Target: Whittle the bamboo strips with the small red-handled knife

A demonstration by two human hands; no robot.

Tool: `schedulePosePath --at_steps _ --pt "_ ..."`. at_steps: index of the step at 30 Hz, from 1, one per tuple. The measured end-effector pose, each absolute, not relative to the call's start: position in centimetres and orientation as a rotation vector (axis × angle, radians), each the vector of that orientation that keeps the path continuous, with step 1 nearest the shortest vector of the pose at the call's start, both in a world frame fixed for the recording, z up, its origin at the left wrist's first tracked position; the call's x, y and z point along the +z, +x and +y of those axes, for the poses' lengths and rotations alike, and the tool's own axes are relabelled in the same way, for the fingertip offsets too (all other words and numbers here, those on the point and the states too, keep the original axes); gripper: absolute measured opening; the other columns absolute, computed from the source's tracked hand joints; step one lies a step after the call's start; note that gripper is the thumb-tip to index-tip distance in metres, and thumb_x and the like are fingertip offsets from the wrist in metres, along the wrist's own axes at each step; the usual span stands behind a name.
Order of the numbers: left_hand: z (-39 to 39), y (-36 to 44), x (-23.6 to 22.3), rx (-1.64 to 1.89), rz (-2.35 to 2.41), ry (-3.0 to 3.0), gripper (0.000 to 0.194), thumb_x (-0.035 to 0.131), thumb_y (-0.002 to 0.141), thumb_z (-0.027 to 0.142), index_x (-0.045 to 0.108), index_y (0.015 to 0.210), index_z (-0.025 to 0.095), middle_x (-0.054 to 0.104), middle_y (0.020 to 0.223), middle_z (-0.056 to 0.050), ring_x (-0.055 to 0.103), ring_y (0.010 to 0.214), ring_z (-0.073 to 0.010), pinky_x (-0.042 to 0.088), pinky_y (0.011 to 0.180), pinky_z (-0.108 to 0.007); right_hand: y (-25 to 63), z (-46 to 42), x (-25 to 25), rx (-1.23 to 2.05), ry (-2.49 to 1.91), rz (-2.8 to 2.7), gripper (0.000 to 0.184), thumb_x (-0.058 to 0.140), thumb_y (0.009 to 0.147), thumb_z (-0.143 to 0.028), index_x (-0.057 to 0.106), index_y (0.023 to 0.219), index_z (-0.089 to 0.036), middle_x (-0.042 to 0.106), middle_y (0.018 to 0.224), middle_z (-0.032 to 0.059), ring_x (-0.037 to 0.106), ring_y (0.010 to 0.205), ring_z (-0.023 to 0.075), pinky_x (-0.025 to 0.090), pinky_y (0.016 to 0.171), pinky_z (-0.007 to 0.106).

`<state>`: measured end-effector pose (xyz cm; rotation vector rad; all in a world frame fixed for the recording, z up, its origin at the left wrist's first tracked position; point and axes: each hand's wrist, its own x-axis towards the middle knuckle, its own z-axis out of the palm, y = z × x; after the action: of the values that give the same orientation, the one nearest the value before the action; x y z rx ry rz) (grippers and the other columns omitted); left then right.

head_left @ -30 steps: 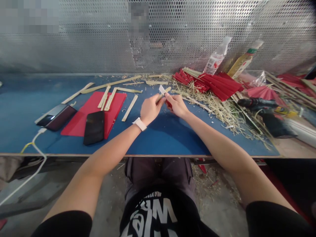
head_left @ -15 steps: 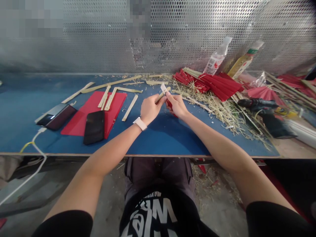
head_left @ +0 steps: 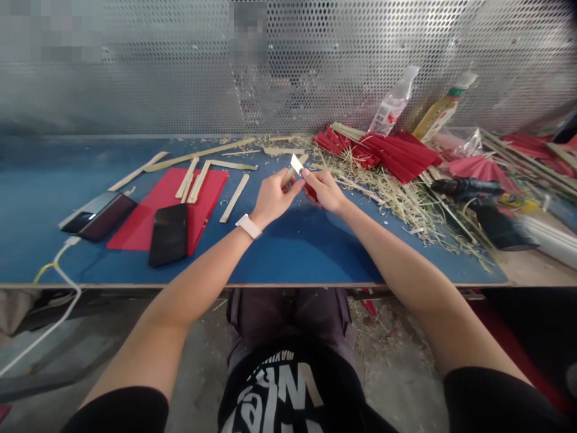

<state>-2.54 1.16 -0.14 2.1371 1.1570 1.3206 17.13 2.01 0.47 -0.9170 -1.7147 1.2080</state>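
Above the middle of the blue table, my left hand (head_left: 273,199) is closed around a short bamboo strip (head_left: 304,159), whose tip points away from me. My right hand (head_left: 327,190) grips a utility knife (head_left: 296,163) with a bright, slanted blade and a red handle mostly hidden in the palm. The blade lies against or just over the strip; I cannot tell whether it touches. Both hands are close together, with thumbs near the blade. Left of them, a loose bamboo strip (head_left: 235,198) lies on the table.
Red folders (head_left: 135,225) carry several bamboo pieces (head_left: 199,182) and a black phone (head_left: 168,234). A second phone (head_left: 99,213) is cabled at left. Shavings (head_left: 396,195), red folding fans (head_left: 399,153), two bottles (head_left: 394,108) and a drill (head_left: 487,204) crowd the right.
The knife blade has turned slightly and shows brighter and broader over the strip. My hands stay in nearly the same place, and the view has shifted a little.
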Motion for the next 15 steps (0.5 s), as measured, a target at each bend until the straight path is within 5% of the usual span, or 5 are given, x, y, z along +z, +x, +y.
schedulePosePath --at_steps 7,15 --pt "2.5 -3.2 -0.8 1.26 1.012 2.232 0.049 0.069 0.113 0.07 0.062 0.095 0.025 0.052 0.071 0.001 0.052 0.064 -0.0178 0.04 0.063 -0.035 18.4 2.6 1.1 1.098 -0.876 -1.948 0.08 0.053 0.111 -0.094 0.052 0.07 -0.025 0.052 0.053 -0.0016 0.042 0.048 0.0105 0.034 0.044 0.026" --pt "2.2 -3.0 -0.6 1.245 1.162 2.211 0.044 0.077 0.111 0.047 0.051 0.083 0.026 0.048 0.07 0.002 0.05 0.067 -0.0182 0.041 0.069 -0.036 18.4 2.2 1.9 1.033 -0.977 -1.947 0.08 0.056 0.115 -0.086 0.051 0.065 -0.024 0.049 0.053 -0.002 0.039 0.049 0.0099 0.032 0.047 0.026"
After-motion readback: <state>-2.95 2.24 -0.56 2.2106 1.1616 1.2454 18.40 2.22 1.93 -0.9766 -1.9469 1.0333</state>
